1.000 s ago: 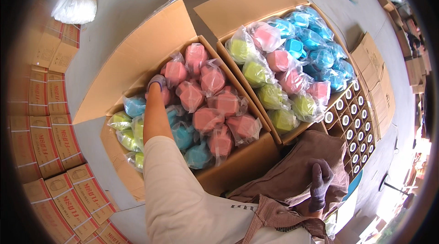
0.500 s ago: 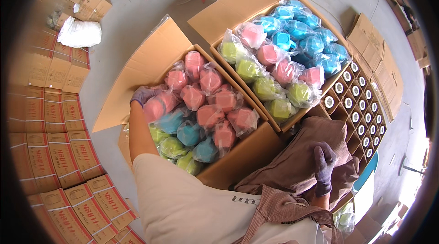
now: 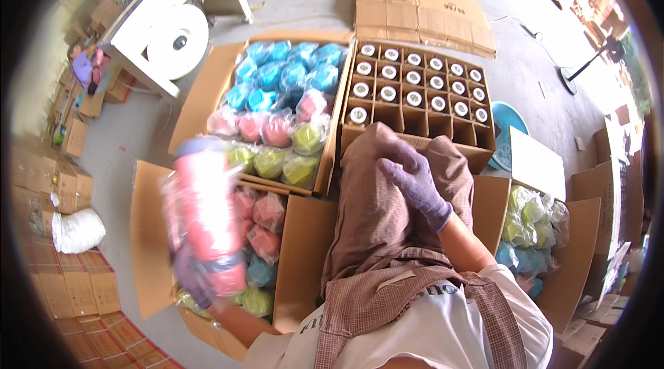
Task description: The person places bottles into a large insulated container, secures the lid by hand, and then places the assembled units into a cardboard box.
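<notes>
The gloved left hand point(image 3: 188, 273) is clamped around the lower end of a bagged pink bottle point(image 3: 207, 206), though blur hides how the fingers sit. The bottle is above the open box point(image 3: 149, 251) at the person's left, its long axis pointing away from the body. It lies well to the left of the gloved right hand point(image 3: 417, 188), which is empty over the knees, thumb and fingers slightly apart. Dark print marks the flattened cardboard point(image 3: 420, 15) and pale shirt point(image 3: 508, 303); marks on the white lids point(image 3: 413, 98) are too small to read.
</notes>
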`<move>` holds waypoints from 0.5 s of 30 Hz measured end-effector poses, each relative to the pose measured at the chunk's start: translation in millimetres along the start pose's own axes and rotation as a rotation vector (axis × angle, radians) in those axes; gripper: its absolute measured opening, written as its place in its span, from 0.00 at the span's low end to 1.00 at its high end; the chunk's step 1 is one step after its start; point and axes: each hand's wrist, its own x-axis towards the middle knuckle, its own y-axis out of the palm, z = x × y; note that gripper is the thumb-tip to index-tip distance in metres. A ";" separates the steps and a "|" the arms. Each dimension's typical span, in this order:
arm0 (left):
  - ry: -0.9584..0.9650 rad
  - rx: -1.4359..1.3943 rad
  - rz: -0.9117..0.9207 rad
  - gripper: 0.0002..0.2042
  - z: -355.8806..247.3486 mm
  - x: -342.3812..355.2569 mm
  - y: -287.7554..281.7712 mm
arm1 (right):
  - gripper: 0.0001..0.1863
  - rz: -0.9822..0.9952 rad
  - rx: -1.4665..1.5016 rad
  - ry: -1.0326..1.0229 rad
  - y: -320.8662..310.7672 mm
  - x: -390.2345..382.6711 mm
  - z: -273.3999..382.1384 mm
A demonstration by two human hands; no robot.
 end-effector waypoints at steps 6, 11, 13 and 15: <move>0.085 0.458 0.597 0.18 126.6 -22.1 196.6 | 0.57 -0.119 0.300 -0.370 -69.3 26.3 96.4; -0.279 0.090 0.995 0.19 138.4 -68.8 300.9 | 0.25 -0.063 -0.341 -0.334 -121.3 -3.3 81.6; 0.316 0.363 0.911 0.20 87.9 -82.9 319.4 | 0.19 -0.164 -0.537 -0.289 -104.5 -26.4 53.4; 0.713 0.372 0.817 0.23 64.4 -67.1 331.6 | 0.20 -0.240 -0.549 -0.295 -93.7 -31.2 42.4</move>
